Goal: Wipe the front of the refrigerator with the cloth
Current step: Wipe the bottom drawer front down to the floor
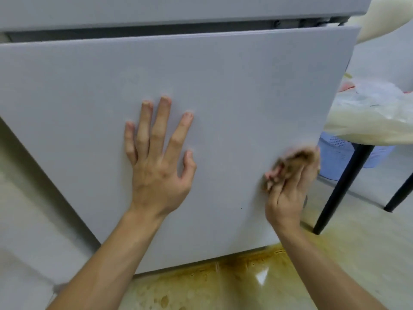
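The pale grey lower door of the refrigerator (201, 74) fills most of the view. My left hand (157, 157) lies flat on the door's middle, fingers spread and straight. My right hand (288, 189) holds a small brown cloth (297, 159) against the door near its right edge; the hand and cloth are blurred by motion. The cloth shows above and between my fingers, the rest of it is hidden by the hand.
A gap separates this door from the upper refrigerator panel (178, 10). To the right stand black chair legs (342, 186), a cream seat with a plastic bag (375, 113), and a blue perforated basket (339, 155). The tiled floor (223, 287) below the door carries yellow-brown stains.
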Motion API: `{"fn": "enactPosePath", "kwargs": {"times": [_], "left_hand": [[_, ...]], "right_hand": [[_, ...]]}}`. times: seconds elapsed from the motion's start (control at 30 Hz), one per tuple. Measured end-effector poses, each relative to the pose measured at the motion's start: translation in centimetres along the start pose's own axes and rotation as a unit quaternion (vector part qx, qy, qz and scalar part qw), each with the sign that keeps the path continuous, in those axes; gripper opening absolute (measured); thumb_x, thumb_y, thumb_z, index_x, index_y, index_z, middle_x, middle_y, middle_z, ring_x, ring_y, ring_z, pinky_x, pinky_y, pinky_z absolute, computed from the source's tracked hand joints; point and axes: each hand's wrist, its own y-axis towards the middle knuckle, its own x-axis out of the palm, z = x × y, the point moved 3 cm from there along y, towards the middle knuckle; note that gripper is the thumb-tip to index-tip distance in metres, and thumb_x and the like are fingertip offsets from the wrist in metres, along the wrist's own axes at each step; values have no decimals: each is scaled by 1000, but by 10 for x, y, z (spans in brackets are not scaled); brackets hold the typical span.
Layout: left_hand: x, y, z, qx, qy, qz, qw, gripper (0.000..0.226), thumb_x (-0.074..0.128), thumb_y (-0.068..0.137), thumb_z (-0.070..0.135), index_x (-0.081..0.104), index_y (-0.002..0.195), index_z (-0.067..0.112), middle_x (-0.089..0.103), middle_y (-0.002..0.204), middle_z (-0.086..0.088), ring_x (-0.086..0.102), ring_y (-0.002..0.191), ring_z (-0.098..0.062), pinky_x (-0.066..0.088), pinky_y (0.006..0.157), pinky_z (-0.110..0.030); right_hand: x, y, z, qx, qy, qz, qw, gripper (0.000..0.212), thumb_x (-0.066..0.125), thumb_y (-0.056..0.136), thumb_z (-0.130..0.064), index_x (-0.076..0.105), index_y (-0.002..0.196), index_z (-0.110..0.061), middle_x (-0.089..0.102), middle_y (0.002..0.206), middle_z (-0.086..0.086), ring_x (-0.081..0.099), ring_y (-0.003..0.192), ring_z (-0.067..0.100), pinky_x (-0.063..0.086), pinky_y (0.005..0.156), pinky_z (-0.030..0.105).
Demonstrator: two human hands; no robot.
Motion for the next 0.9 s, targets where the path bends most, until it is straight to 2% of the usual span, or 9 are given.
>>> {"fn": "enactPosePath", "kwargs": {"times": [0.1,0.17,0.23,0.33,0.43,0.6,0.67,0.77,0.9], "left_hand": [[0,-6,-1,6,2,-6,1000,63,61,98,20,45,159,18,28,171,-17,14,161,-36,6,130,-55],[1,-7,-3,8,6,-4,1000,63,61,99,20,45,160,18,28,171,-17,12,162,-35,6,130,-54],[1,-10,-5,5,5,0,1000,63,59,100,21,43,161,19,26,172,-16,8,164,-30,5,131,-54],[2,-12,-6,-5,1,2,1000,67,59,100,23,36,163,18,24,172,-17,5,164,-28,4,131,-54],[2,-14,-10,-20,-1,6,1000,71,61,98,25,33,162,15,22,172,-18,8,163,-31,4,131,-54],[-5,-17,-23,-7,20,-1,1000,70,60,97,27,35,162,15,21,173,-16,7,163,-31,4,131,-54],[-7,-20,-28,-4,23,-5,1000,70,59,98,26,33,162,17,24,172,-17,6,163,-29,4,131,-54],[-11,-23,-29,-13,12,-11,1000,69,57,99,22,32,163,16,24,172,-18,4,164,-28,3,131,-54],[-15,-27,-32,-22,10,-15,1000,68,56,98,20,34,162,14,21,173,-17,4,164,-29,2,131,-54]], "right_hand": [[7,-61,25,81,-19,-118,990,77,31,103,-34,-4,165,-6,-21,173,8,-22,159,26,1,128,64],[10,-64,20,80,-22,-130,988,81,27,101,-34,-22,163,-18,-34,169,1,-28,157,24,-5,128,61],[12,-49,-1,73,-7,-111,991,83,28,99,-30,-27,160,-12,-38,166,4,-30,156,26,-8,128,61],[12,3,-47,-34,26,-62,997,83,37,92,-19,-2,162,4,-10,170,26,-20,158,30,-10,127,60],[10,68,-102,-174,25,13,984,84,44,85,-15,14,164,-17,11,168,27,0,159,38,-4,128,56],[29,88,-147,-177,47,135,974,77,49,90,-15,26,163,-23,23,165,30,14,157,48,3,128,58],[42,52,-141,-201,46,109,972,74,44,97,-19,18,166,-27,18,169,24,11,159,43,8,128,59],[61,-29,-109,-264,-11,-12,964,58,36,106,-35,25,163,-28,1,175,8,4,162,31,9,129,54],[67,-82,-70,-309,-106,-108,939,75,49,99,-37,15,166,-33,-3,176,2,-1,162,24,0,130,47]]}}
